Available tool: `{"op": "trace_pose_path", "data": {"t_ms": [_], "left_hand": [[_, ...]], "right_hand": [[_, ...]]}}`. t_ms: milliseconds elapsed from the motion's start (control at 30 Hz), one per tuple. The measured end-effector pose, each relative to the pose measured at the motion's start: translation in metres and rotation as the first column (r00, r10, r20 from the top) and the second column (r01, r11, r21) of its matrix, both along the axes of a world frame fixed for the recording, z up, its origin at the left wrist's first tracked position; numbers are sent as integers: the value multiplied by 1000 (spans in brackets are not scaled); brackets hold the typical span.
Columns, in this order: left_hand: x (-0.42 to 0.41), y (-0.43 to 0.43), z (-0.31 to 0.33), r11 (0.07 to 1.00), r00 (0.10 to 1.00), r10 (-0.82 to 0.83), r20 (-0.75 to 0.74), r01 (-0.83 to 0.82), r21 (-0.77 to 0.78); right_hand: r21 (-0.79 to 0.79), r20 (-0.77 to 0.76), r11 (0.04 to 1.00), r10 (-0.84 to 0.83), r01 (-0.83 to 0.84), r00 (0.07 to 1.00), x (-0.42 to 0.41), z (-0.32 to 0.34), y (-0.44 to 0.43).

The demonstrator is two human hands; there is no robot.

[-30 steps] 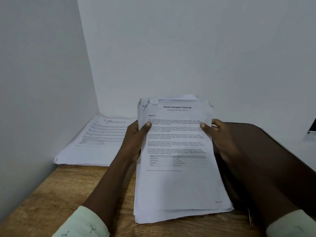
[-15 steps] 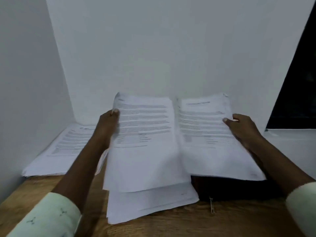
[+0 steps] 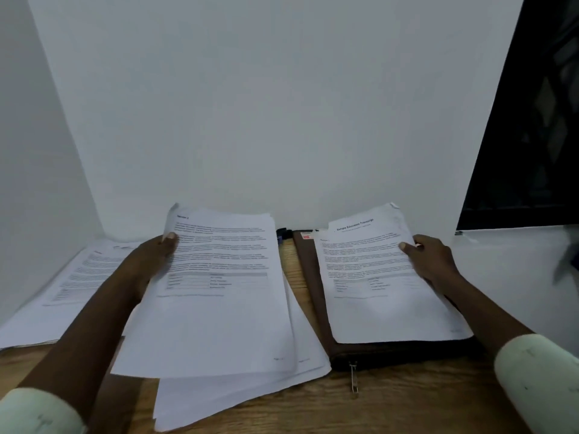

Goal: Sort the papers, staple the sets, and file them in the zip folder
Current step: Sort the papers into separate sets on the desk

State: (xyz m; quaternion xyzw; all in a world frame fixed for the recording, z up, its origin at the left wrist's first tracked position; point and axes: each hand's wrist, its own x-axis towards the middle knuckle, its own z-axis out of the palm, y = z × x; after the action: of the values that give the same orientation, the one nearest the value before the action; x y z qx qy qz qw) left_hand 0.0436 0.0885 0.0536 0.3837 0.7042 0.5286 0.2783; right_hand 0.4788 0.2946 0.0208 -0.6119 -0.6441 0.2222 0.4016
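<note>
- The wooden table [image 3: 407, 405] runs along a white wall and carries everything here
- A thick bundle of printed papers [image 3: 219, 321] sits left of centre, its top sheets raised at the far end and its lower sheets fanned out on the wood
- A flat pile of papers [image 3: 59, 296] lies in the far left corner, against the wall
- The brown zip folder [image 3: 308, 277] lies closed and flat on the right side of the table, just beside the bundle
- A thinner set headed "Sample Education Transcript" [image 3: 379, 302] rests on top of the folder
- The left hand [image 3: 153, 258] grips the bundle's left edge, thumb on the top sheet
- The right hand [image 3: 435, 261] pinches the thinner set's right edge, thumb on top
- The folder's metal zip pull [image 3: 354, 379] hangs over its near edge onto the wood
</note>
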Motion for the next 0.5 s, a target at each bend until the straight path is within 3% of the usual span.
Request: {"op": "trace_pose_path", "data": {"t_ms": [167, 267, 500], "left_hand": [[26, 22, -5, 998, 987, -33, -158, 24, -61], [23, 22, -8, 992, 989, -120, -87, 115, -60], [22, 21, -11, 997, 1000, -29, -7, 28, -73]], "right_hand": [[-16, 80, 1000, -3, 5, 997, 12, -5, -1], [-18, 101, 1000, 8, -6, 995, 14, -6, 1], [-3, 73, 1000, -10, 10, 997, 11, -8, 6]]}}
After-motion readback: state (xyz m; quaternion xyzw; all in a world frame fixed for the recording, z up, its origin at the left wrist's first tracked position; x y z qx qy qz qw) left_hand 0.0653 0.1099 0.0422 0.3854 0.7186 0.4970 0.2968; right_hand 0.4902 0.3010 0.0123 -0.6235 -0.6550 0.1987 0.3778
